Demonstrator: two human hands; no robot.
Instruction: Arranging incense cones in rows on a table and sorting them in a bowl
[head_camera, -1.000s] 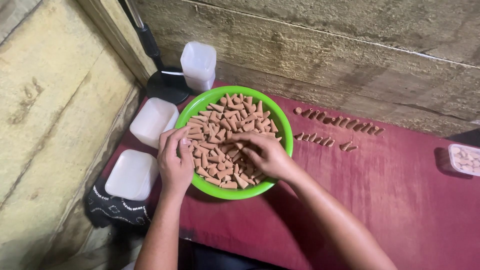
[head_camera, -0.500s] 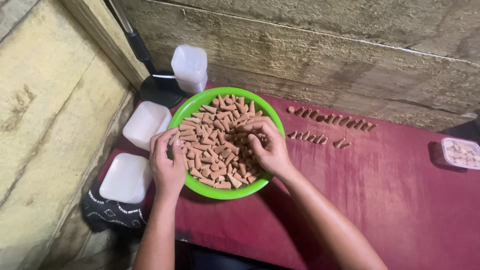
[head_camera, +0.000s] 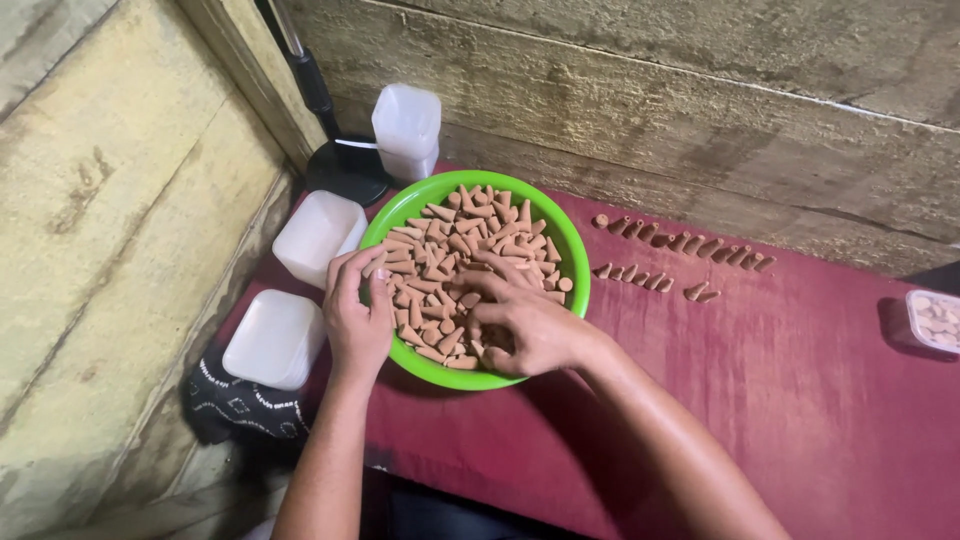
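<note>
A bright green bowl (head_camera: 572, 245) stands on a dark red cloth and is full of small tan cone-shaped pieces (head_camera: 470, 235). My left hand (head_camera: 355, 315) rests on the bowl's near left rim, its fingers curled around a few of the cones. My right hand (head_camera: 525, 320) reaches into the bowl from the near right, fingers bent down among the pieces. What my right fingers pinch is hidden by the pile.
Two rows of the same cones (head_camera: 685, 245) lie on the red cloth (head_camera: 800, 400) right of the bowl. Three white plastic containers (head_camera: 318, 233) (head_camera: 272, 338) (head_camera: 405, 130) stand to the left and behind. A small tray (head_camera: 935, 320) sits at the far right. Wooden planks wall the back and left.
The view has drifted so the bowl sits lower and more central. My right hand has slid from the bowl's right side toward its near middle; my left hand stays at the rim.
</note>
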